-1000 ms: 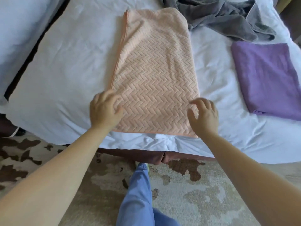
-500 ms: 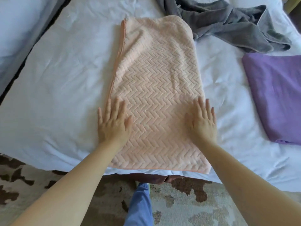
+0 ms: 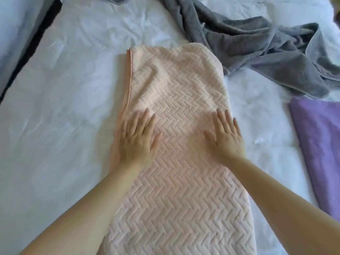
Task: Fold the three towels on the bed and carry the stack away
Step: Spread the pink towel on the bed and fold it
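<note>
Now both hands are farther up the peach towel point(image 3: 180, 181) than a moment ago. One second back they sat at its near end with the fingers bent. Half a second back they lay flat a little way in. The left hand point(image 3: 137, 138) now lies palm down near the towel's left edge, with its fingers straight and close together. The right hand point(image 3: 227, 138) lies the same way near the right edge, with its fingers a bit spread. Neither hand holds anything; both just press on the cloth. The view has come in closer too, so the rug seen before is out of the picture.

The peach towel is folded into a long strip with a zigzag pattern. It lies in the middle of the white bed sheet point(image 3: 64, 126), running away from the person. Both forearms reach over its near half.

The grey towel point(image 3: 257, 52) lies in a crumpled heap at the far end of the bed. It comes right up beside the far right corner of the peach towel. The purple towel point(image 3: 320, 144) lies folded flat at the right, apart from the peach one and partly cut off by the picture's edge. A dark gap point(image 3: 36, 39) runs along the far left, with more pale bedding point(image 3: 18, 24) past it.
</note>
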`<action>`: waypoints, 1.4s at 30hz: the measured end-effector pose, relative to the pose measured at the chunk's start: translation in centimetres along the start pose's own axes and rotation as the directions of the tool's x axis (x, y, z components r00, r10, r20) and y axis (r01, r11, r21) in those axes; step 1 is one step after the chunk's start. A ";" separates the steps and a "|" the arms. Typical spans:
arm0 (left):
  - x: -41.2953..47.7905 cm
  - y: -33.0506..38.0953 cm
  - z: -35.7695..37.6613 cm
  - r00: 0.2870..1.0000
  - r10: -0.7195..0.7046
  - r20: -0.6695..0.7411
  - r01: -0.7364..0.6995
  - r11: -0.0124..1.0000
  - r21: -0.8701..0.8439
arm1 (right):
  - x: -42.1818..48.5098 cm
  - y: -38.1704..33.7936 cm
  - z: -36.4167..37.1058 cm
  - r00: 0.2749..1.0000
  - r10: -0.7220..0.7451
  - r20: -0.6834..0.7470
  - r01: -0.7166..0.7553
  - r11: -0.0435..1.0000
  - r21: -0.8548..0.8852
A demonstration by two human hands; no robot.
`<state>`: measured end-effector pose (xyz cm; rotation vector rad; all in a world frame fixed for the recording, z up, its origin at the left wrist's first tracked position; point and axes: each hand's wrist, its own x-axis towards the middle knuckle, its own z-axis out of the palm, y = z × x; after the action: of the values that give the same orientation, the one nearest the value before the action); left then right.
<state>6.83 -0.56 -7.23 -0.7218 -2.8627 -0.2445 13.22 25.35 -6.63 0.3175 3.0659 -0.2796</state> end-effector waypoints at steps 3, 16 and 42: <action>5.6 1.0 0.7 0.992 0.019 0.129 -0.021 1.000 0.015 | 4.3 -2.7 0.3 0.994 -0.103 0.033 0.099 0.990 0.095; 19.0 -7.2 1.7 0.791 -0.592 0.154 0.568 0.618 -0.543 | 20.5 3.4 -4.1 0.977 0.158 -0.145 -0.058 0.845 0.532; 30.7 -14.0 2.5 0.684 -0.562 0.466 0.711 0.369 -0.599 | 31.2 3.6 -7.8 0.715 -0.367 0.595 0.365 0.922 0.130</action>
<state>-26.88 1.67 -4.79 0.4474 -2.9840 -1.6379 -16.81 36.45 -1.61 -0.3408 2.4412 -0.3226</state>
